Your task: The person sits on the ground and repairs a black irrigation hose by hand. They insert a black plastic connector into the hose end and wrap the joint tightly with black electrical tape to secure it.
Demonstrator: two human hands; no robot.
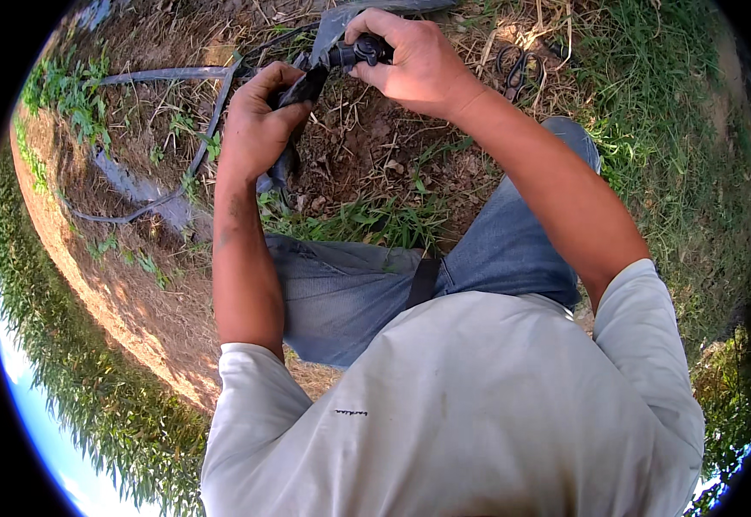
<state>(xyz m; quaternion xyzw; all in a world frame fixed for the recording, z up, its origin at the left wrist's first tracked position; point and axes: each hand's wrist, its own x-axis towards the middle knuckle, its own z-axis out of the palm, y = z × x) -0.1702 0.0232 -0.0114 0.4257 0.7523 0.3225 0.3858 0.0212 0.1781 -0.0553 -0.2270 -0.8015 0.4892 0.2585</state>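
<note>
At the top of the head view, my right hand (423, 69) closes its thumb and fingers around a black plastic pipe fitting (360, 54) that looks like a small valve. To its left, my left hand (259, 121) pinches a dark, soft flat hose (306, 89) between thumb and fingers. The hose's upper end meets the fitting, though whether it is pushed over it I cannot tell. Its lower part hangs beneath my left hand, near my knee. Both hands are held close together above the bare soil.
Thin grey irrigation tubing (164, 76) runs over the ground at the left, with a loop (147, 209) bending lower down. Black-handled scissors (518, 67) lie in dry straw on the right. Grass (651, 95) covers the right side. My jeans-clad legs (513, 233) are bent below my hands.
</note>
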